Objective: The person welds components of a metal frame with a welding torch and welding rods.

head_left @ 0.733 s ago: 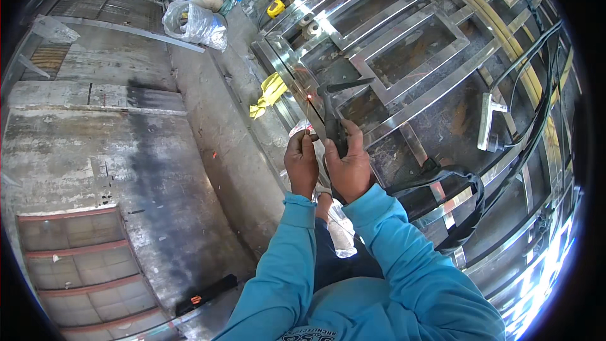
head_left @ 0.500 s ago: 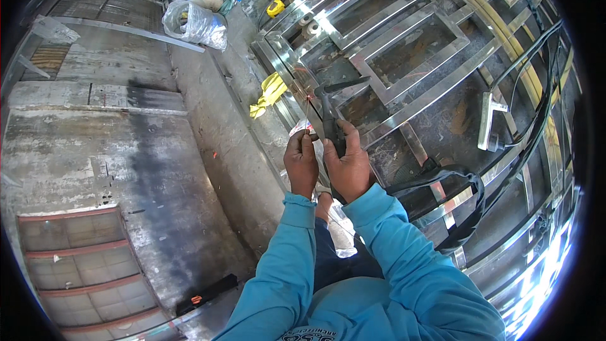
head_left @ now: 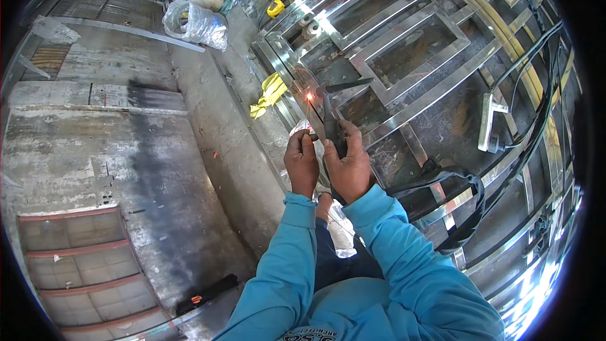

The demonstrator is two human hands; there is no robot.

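Polished steel frame (head_left: 404, 44) gleams glossy and smooth; concrete floor (head_left: 126, 151) looks rough, matt; yellow cloth (head_left: 270, 91) lies soft and crumpled.

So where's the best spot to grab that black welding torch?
Grip the welding torch by its dark handle, at the end toward the person, coming from below. The right hand wraps it there already. The other end sits at the orange spark on the steel frame.

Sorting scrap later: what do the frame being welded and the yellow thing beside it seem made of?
The frame looks like polished steel tubing, probably stainless: mirror-bright glare on square bars. The yellow thing looks like soft cloth or a glove: crumpled and matte. Which one is unclear.
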